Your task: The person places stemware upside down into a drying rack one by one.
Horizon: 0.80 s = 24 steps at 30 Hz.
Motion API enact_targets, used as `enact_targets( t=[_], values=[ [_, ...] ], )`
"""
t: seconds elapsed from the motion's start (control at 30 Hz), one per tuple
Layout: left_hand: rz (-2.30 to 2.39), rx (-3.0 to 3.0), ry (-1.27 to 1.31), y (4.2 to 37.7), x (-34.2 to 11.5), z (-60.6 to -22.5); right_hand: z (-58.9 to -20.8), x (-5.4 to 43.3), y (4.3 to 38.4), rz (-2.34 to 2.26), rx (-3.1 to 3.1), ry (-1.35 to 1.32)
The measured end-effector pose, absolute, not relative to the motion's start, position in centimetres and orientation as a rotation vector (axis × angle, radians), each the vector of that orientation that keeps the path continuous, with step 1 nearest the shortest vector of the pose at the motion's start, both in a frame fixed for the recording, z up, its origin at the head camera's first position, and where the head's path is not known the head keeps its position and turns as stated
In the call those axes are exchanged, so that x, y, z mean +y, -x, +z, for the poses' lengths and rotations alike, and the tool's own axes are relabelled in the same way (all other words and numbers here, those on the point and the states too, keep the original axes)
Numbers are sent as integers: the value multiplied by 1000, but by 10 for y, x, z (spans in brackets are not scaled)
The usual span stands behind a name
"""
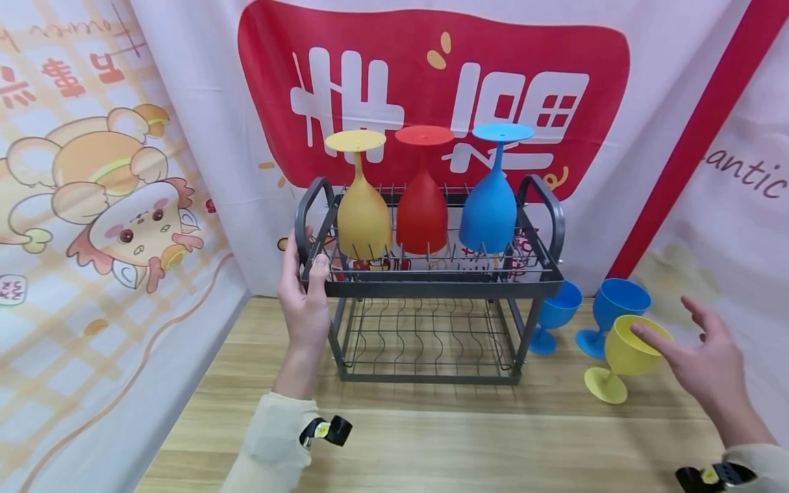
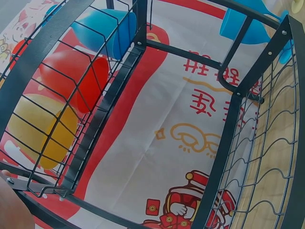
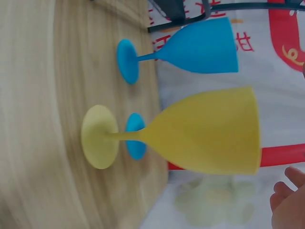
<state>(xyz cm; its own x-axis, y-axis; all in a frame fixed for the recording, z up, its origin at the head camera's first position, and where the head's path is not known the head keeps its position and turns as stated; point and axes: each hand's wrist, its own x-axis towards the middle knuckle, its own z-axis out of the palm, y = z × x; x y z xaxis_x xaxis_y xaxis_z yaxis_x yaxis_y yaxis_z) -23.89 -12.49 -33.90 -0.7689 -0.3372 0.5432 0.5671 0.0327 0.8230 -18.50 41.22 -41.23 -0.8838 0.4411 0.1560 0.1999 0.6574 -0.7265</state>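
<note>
My left hand (image 1: 305,301) grips the left side of a dark two-tier dish rack (image 1: 431,289), thumb over the front corner. Upside down on the top tier stand a yellow goblet (image 1: 364,220), a red goblet (image 1: 422,218) and a blue goblet (image 1: 489,213). To the right of the rack, another yellow goblet (image 3: 205,133) stands upright on the table. Beside its rim is my right hand (image 1: 709,363), fingers spread and holding nothing. In the head view the thumb overlaps the rim; whether it touches cannot be told.
Two upright blue goblets (image 1: 557,308) (image 1: 621,301) stand behind the yellow one, the left one close to the rack's right leg. A wire lower tier (image 1: 425,335) sits just above the wooden table (image 1: 431,438). Printed cloth (image 1: 203,41) hangs behind and at the sides.
</note>
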Motion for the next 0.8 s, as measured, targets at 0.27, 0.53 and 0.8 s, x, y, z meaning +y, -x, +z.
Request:
enact_targets(
  t=[0.27, 0.53, 0.8],
  values=[
    [-1801, -1684, 225, 239, -125, -339, -437, 419, 190, 1143, -2577, 490],
    [-1797, -1677, 222, 239, -125, -339, -458, 418, 195, 1227, -2617, 520],
    [-1803, -1675, 222, 239, -124, -339, -470, 412, 201, 1335, -2561, 597]
  ],
)
